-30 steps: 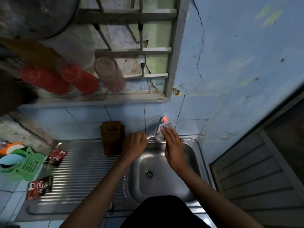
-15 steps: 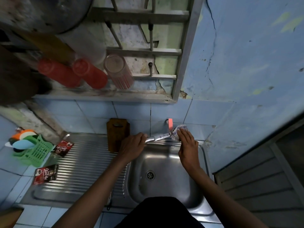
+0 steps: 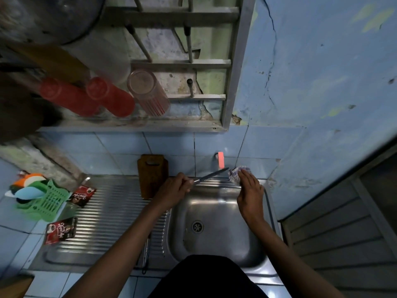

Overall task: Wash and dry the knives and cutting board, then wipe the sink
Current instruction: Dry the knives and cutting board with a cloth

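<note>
The long steel-bladed knife is hanging over the far edge of the stainless steel sink basin, its blade pointing right toward the red-handled wall tap. The left hand is gripping the knife's handle, fingers curled tight round it. The tip of the blade is sitting just beside the small checked cloth, apparently apart from it. The right hand is holding that cloth at the far right corner of the basin, its fingers lying fairly straight over the bunched fabric.

The brown wooden cutting board is standing upright against the blue tiled wall at the far edge of the ribbed steel draining surface, just left of the left hand. A second thin dark-handled utensil is lying near the front edge of that surface, beside the basin. Two red sachets are resting along the left edge, next to a green plastic basket. Above, two red plastic cups and a clear ribbed tumbler are lying tipped on the grey metal wall rack.
</note>
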